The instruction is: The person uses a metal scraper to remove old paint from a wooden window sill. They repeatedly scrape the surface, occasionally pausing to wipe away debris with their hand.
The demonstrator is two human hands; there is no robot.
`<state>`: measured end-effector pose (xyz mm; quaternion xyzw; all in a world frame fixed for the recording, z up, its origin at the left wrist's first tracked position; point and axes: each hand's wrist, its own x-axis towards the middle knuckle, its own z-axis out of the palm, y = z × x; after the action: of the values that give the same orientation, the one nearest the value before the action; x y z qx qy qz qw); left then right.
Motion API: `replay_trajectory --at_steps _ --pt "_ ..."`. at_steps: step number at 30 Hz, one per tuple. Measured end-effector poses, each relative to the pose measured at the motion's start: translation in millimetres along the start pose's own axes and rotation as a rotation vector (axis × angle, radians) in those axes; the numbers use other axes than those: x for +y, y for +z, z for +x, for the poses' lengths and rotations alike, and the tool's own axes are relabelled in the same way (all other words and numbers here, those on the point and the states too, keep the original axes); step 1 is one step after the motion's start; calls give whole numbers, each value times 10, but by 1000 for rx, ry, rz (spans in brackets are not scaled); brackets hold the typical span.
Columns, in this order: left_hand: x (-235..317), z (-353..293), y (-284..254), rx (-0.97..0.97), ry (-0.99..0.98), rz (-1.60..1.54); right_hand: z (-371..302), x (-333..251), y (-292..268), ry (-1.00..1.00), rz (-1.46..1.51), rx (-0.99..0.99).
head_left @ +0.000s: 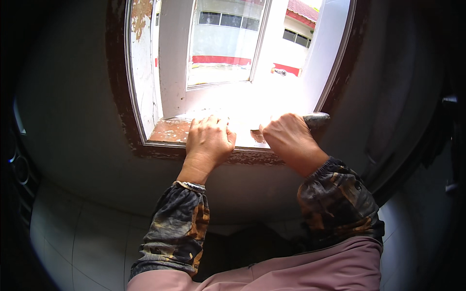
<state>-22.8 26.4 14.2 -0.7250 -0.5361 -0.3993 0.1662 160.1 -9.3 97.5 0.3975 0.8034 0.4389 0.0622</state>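
My left hand [210,137] rests on the window sill [168,131], whose brown paint is chipped and scraped pale in patches. Its fingers are curled, and their tips are lost from sight, so I cannot tell what they hold. To the right, my right hand [292,141] is closed round a hand tool with a worn, rounded grey handle [317,119]. The handle's end sticks out to the right of my knuckles. The tool's working end is hidden or washed out by glare at the sill. Both wrists wear dark patterned sleeve covers.
A white window sash with a glass pane [222,41] stands beyond my hands. The brown frame [120,92] has peeling paint. Outside is a building with a red roof [304,9]. Below the sill are a grey wall [97,167] and pale floor tiles [97,237].
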Motion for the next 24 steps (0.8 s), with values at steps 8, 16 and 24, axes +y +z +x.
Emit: replay_trajectory --at_steps 8,16,24 --pt "-7 -6 10 10 -5 0 4 3 -51 7 86 -9" --pt "-5 -3 -2 -9 -4 -1 -4 -16 -60 37 61 -40" --pt "-9 2 4 -8 -2 7 -14 -6 -101 22 68 -177"
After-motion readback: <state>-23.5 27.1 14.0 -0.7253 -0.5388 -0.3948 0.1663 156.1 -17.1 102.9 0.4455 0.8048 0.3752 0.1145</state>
